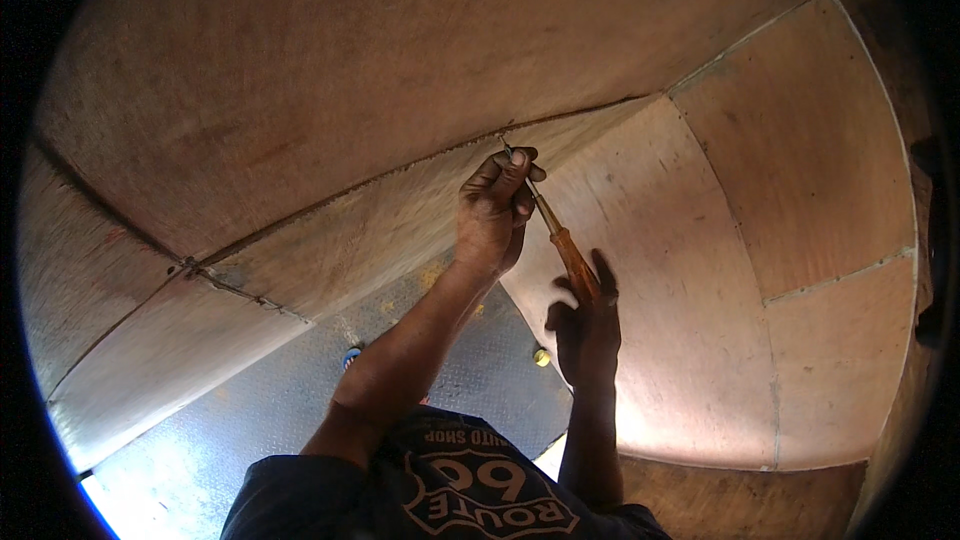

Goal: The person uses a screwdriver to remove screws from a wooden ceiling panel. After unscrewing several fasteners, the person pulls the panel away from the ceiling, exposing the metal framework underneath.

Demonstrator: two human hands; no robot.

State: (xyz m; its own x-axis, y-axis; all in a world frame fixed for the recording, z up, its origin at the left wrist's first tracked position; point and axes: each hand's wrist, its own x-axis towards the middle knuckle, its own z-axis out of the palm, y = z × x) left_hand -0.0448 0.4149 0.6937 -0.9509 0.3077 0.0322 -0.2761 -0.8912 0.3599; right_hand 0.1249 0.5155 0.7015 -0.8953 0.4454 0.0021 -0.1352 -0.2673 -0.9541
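Observation:
A screwdriver (575,262) with an amber handle slants up toward a dark seam (420,168) between brown panels. Near the tip of its thin metal shaft, the thumb and fingers of my left hand (492,212) are closed in a pinch, close beneath the seam. A small bright bit shows past those fingertips; I cannot tell whether it is the tip or a screw. My right hand (588,335) grips the lower end of the handle, with some fingers extended along and beside it.
Brown sheet panels (300,50) curve overhead. More panels with pale joint strips (840,275) stand at the right. Another seam crosses at the left, with a rough knot (188,266). Below is a grey textured floor (450,340), with a small yellow object (542,357) on it.

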